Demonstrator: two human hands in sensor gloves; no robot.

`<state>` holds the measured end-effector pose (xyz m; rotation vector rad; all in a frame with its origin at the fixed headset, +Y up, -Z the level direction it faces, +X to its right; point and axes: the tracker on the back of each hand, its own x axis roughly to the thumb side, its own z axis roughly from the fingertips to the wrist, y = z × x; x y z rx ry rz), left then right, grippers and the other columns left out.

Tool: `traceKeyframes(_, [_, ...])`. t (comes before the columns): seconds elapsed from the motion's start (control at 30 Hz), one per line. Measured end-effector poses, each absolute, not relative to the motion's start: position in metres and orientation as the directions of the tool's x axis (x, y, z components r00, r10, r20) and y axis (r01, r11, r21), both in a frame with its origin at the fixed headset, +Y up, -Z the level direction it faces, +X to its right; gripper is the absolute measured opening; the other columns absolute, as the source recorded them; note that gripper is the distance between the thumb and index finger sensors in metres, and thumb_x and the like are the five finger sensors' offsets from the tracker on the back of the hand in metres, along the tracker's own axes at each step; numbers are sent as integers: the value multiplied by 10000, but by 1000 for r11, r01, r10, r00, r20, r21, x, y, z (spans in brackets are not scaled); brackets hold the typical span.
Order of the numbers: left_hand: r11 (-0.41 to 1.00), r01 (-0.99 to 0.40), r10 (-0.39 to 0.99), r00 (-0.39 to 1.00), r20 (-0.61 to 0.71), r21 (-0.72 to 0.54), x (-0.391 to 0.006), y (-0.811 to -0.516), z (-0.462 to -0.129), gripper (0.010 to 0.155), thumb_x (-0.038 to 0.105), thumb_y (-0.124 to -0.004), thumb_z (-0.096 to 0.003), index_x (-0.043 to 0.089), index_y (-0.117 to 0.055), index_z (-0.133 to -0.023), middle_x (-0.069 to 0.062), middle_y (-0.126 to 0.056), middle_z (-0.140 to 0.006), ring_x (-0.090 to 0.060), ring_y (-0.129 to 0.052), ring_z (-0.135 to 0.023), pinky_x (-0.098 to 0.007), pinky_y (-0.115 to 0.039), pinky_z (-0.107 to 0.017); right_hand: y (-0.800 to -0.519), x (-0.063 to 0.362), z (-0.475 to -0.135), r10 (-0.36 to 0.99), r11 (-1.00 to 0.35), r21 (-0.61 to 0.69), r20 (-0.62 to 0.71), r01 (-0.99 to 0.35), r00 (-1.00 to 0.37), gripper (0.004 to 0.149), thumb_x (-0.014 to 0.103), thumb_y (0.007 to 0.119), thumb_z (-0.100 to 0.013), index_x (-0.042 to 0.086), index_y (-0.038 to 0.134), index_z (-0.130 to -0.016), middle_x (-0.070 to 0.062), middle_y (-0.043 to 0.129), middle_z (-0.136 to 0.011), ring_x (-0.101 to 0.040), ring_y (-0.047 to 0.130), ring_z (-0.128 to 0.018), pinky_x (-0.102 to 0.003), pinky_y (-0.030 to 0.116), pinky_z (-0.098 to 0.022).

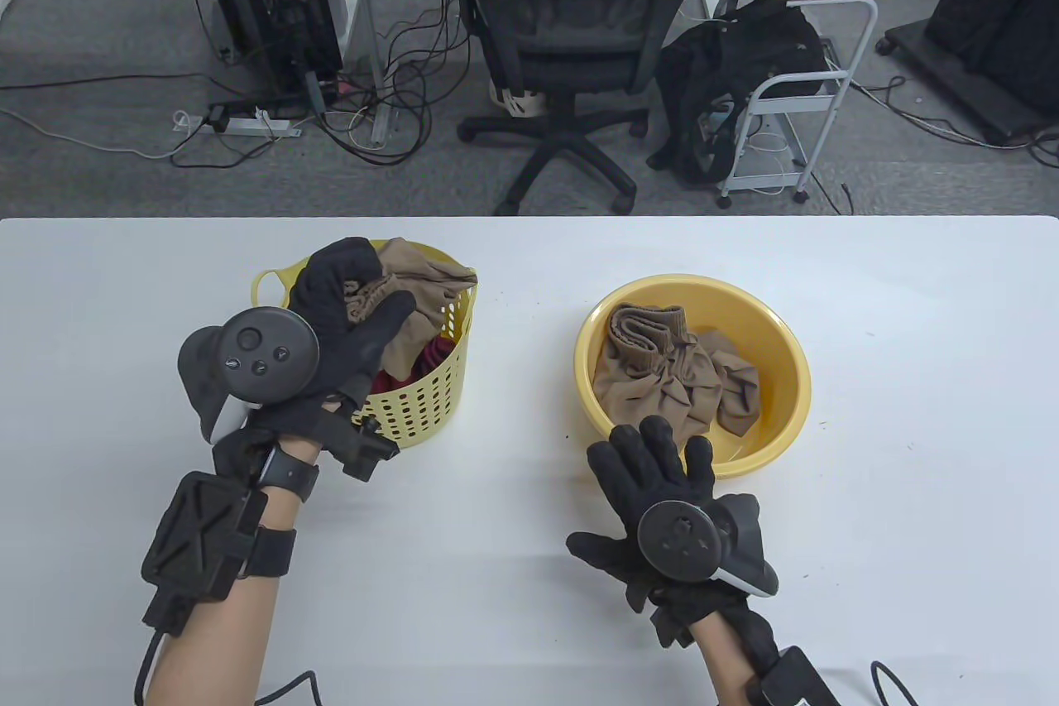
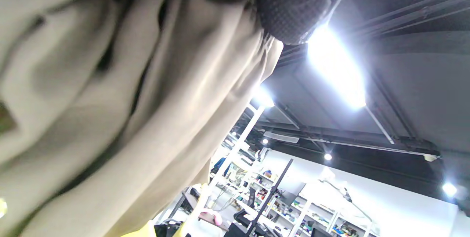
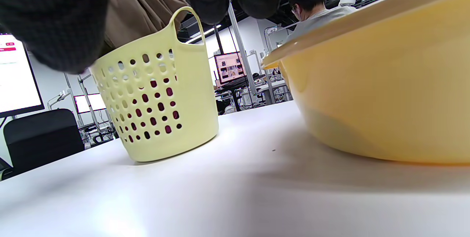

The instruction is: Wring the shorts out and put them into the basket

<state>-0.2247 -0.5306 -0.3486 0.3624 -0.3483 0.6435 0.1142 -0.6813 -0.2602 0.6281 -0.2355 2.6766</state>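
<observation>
My left hand (image 1: 364,300) is over the pale yellow perforated basket (image 1: 430,400), with thumb and fingers gripping a tan pair of shorts (image 1: 426,276) that droops into it. In the left wrist view the tan shorts (image 2: 110,101) fill the left side under a gloved fingertip (image 2: 290,6). My right hand (image 1: 654,474) lies flat on the table with straight fingers reaching the near rim of the yellow basin (image 1: 782,362). A second tan pair of shorts (image 1: 678,371) lies crumpled in that basin. The right wrist view shows the basket (image 3: 161,97), the held shorts (image 3: 136,6) above it and the basin (image 3: 385,83).
A red garment (image 1: 426,362) lies in the basket under the tan shorts. The white table (image 1: 910,491) spreads around both containers. Beyond its far edge stand an office chair (image 1: 571,36), a small cart (image 1: 794,93) and floor cables. A person (image 3: 312,6) sits in the background.
</observation>
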Motion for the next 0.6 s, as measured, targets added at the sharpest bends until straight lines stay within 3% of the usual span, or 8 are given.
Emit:
traceKeyframes(0.3, [807,-564,494,807,323,175,-228,-555,-369,509,394,-813,-575,286,-493,-956,-90,-599,-1121,-447,-717,-1014,-647,-548,-725,-679,115,-258,329,-908,-78,475,-411,-816,947,689,830,-411,101,522,-1087,-251,454,-1120,-544,321,-1036,-795,257,-640])
traceKeyframes(0.6, [849,-515,484,847,219,120,-228,-572,-377,504,440,-788,-586,248,-547,-985,-165,-625,-1136,-536,-668,-1033,-724,-449,-686,-678,116,-257,331,-907,-79,474,-414,-816,946,686,831,-412,98,525,-1086,-254,447,-1121,-545,323,-1035,-795,257,-639])
